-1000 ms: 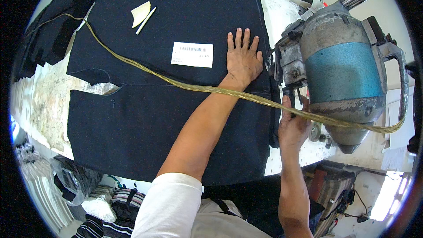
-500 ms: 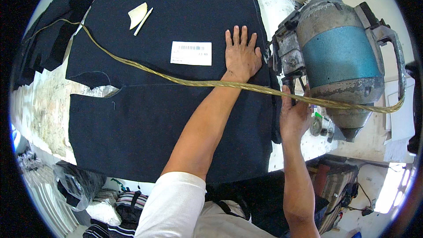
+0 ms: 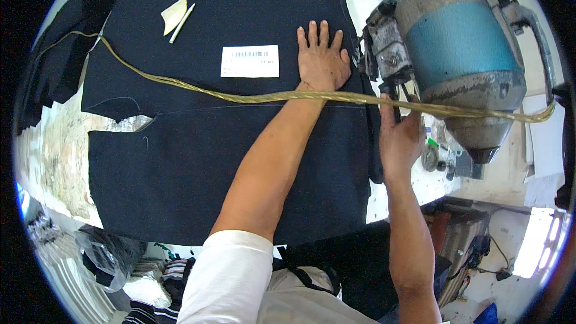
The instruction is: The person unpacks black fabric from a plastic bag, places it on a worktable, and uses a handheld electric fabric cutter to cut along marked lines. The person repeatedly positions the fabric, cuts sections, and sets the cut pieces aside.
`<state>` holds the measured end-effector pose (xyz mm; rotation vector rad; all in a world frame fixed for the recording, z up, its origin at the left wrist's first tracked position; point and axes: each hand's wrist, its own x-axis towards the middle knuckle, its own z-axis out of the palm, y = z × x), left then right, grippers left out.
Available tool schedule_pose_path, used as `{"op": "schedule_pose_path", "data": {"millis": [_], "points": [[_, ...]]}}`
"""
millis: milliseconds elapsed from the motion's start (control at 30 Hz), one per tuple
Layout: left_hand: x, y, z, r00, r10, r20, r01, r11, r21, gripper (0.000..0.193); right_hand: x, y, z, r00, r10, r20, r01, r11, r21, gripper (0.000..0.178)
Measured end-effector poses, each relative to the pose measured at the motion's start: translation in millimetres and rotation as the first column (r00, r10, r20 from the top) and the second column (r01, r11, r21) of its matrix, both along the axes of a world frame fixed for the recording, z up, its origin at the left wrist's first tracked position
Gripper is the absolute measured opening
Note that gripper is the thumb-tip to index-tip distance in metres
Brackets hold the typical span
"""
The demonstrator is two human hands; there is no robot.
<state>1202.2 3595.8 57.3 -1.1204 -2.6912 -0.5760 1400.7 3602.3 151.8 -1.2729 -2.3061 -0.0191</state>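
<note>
My left hand (image 3: 321, 67) lies flat on a stack of dark cloth (image 3: 240, 168), fingers spread, near its right edge. At that edge stands an electric cloth cutting machine (image 3: 468, 42) with a blue-banded grey motor. My right hand (image 3: 401, 144) is closed on its dark handle, partly hidden by the cable and the machine. A yellowish twisted cable (image 3: 240, 97) runs across the cloth and over my left wrist to the machine. On the cloth lie a white paper label (image 3: 250, 61), a pale flat piece like tailor's chalk (image 3: 174, 17) and a thin white stick (image 3: 182, 23).
Another dark cloth pile (image 3: 66, 54) sits at the far left on the worn white table (image 3: 51, 162). Small metal parts (image 3: 431, 157) lie right of my right hand. Below the table are a plastic-wrapped bundle (image 3: 108, 258) and folded striped cloth (image 3: 174, 270).
The cutting machine and my right hand have moved away from me along the cloth's right edge. My left hand stays flat on the cloth. The whole view has shifted slightly.
</note>
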Motion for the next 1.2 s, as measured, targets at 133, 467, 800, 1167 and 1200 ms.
{"op": "schedule_pose_path", "data": {"millis": [133, 467, 800, 1167, 1200], "points": [[-2, 3, -9, 0.998, 0.008, -0.058, -0.007, 1.000, 0.020, 0.059, -2, 3, 1, 0.999, -0.004, 0.041, 0.005, 1.000, -0.025, 0.069], [-8, 1, -21, 0.985, -0.034, -0.170, 0.060, 0.986, 0.156, 0.058, -9, 23, -11, 0.999, 0.043, 0.028, -0.044, 0.999, 0.026, 0.085], [-4, 1, -12, 0.995, -0.020, -0.102, 0.012, 0.997, -0.072, 0.060, -19, 28, -9, 0.998, 0.025, 0.059, -0.025, 1.000, -0.007, 0.092], [-9, 8, -25, 0.980, 0.010, -0.199, -0.011, 1.000, -0.007, 0.064, -30, 33, -11, 0.997, 0.039, 0.065, -0.045, 0.995, 0.088, 0.093], [-8, 7, -23, 0.983, 0.006, -0.181, -0.012, 0.999, -0.032, 0.063, -31, 34, -11, 0.997, 0.033, 0.076, -0.042, 0.993, 0.111, 0.093]]}}
